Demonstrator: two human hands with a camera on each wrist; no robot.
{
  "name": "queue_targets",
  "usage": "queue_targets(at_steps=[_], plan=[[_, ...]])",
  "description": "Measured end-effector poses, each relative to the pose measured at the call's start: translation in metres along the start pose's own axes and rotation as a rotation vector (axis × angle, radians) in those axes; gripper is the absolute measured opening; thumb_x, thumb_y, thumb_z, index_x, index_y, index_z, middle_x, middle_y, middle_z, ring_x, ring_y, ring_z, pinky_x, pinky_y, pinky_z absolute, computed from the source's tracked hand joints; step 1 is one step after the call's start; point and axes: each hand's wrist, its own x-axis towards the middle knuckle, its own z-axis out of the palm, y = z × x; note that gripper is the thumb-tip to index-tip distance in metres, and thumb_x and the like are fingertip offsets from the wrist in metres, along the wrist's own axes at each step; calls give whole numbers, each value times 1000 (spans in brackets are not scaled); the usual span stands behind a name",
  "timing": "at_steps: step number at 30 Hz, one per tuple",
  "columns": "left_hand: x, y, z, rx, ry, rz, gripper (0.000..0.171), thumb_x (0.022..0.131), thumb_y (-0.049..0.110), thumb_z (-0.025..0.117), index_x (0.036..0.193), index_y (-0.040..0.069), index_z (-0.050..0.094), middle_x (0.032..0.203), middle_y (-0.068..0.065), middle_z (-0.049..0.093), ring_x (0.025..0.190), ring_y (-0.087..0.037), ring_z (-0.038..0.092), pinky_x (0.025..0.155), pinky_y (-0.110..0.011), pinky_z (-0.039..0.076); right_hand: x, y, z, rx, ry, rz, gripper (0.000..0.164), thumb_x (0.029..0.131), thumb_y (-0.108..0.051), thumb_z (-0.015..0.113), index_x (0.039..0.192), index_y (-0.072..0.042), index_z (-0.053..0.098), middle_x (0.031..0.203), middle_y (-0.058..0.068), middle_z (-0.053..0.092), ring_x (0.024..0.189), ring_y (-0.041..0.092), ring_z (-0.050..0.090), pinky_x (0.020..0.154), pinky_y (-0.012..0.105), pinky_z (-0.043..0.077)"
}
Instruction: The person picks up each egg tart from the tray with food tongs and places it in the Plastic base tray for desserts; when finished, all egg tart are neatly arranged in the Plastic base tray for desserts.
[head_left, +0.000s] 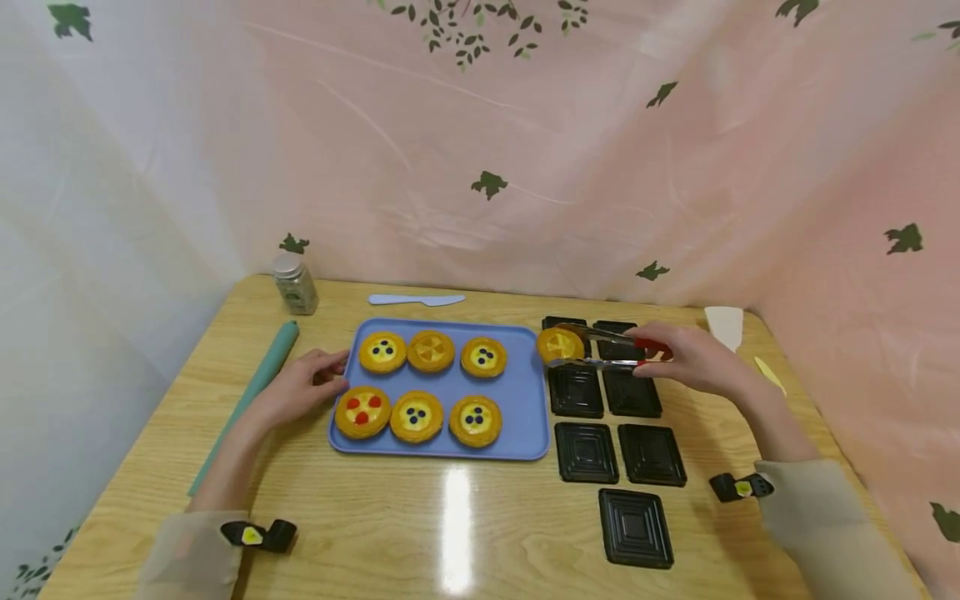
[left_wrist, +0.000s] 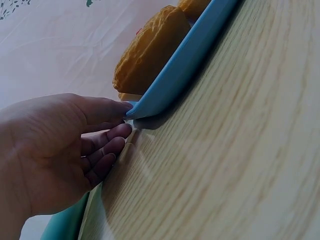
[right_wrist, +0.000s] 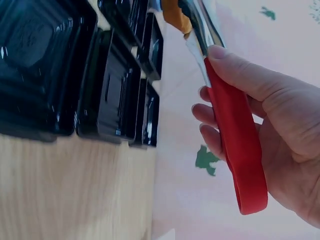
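Note:
A blue tray carries several tarts, some with dark-blue dots, one with red pieces and one with yellow wedges. My left hand holds the tray's left rim, thumb on top and fingers beneath in the left wrist view. In my right hand are metal tongs with red handles. Between the tongs' tips is another yellow-wedge tart, raised beside the tray's upper right edge and over the black square molds. Its underside is hidden in the head view.
Several black square molds stand in rows right of the tray. A teal rolling pin and a lidded jar lie left. Behind the tray is a pale-blue knife; far right are a white spatula and a yellow utensil.

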Motion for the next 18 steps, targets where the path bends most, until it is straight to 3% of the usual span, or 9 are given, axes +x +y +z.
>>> queue_targets(at_steps=[6, 14, 18], plan=[[1, 1, -1, -1, -4, -5, 54, 101, 19, 65, 149, -4, 50, 114, -17, 63, 100, -23, 60, 89, -39, 50, 12, 16, -8, 4, -8, -6, 58, 91, -28, 79, 140, -2, 61, 119, 16, 71, 98, 24, 68, 83, 45, 59], [0, 1, -2, -12, -8, -5, 54, 101, 19, 65, 149, -4, 50, 114, -18, 63, 101, -24, 61, 91, -41, 50, 27, 29, -14, -100, -31, -17, 56, 89, -25, 81, 137, -2, 63, 105, 8, 73, 84, 14, 63, 73, 35, 53], [0, 0, -3, -15, -12, -11, 55, 102, 19, 65, 149, -4, 50, 115, -18, 63, 101, -24, 61, 91, -41, 50, 32, 29, -16, -97, -47, -6, 58, 90, -25, 80, 140, -2, 61, 105, 11, 72, 83, 15, 62, 73, 35, 52]])
